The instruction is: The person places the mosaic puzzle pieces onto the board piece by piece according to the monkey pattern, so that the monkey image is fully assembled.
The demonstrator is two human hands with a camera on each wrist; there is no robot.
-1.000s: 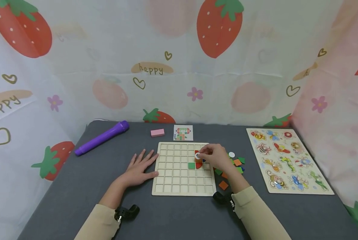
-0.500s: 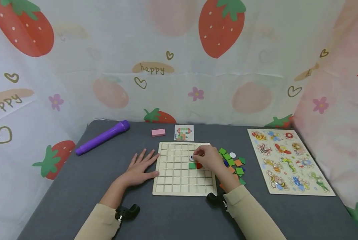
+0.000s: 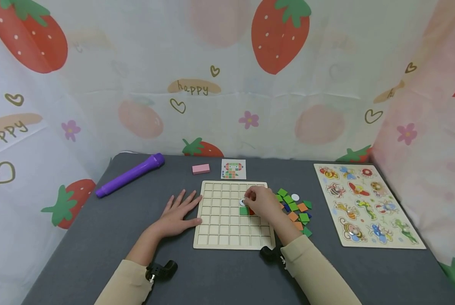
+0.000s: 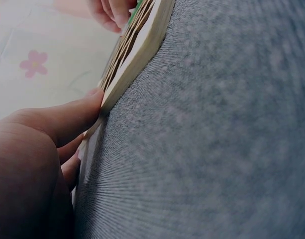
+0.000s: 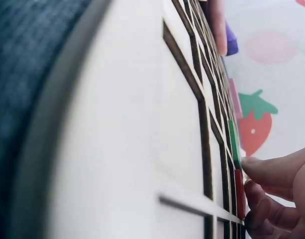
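A pale wooden grid board (image 3: 219, 241) lies on the dark tabletop. My left hand (image 3: 175, 218) rests flat with spread fingers at its left side; in the left wrist view the thumb (image 4: 80, 114) touches the board's edge. Over the board, my right hand (image 3: 264, 204) pinches a small white round piece (image 3: 242, 202) with a dark centre, at the cell just behind a green square tile (image 3: 244, 210). A red tile (image 3: 252, 211) sits to the right of the green one. The right hand hides the cells beneath and beyond it.
Several loose green, orange and blue tiles (image 3: 302, 207) and a white disc (image 3: 295, 197) lie right of the board. Behind it are a pattern card (image 3: 233, 169) and a pink block (image 3: 200, 169). A purple tube (image 3: 131, 175) lies left; an insect picture board (image 3: 368, 207) lies right.
My right hand has moved left with the white piece, from near the red tile's column to the cell behind the green tile. The left hand stays in place.
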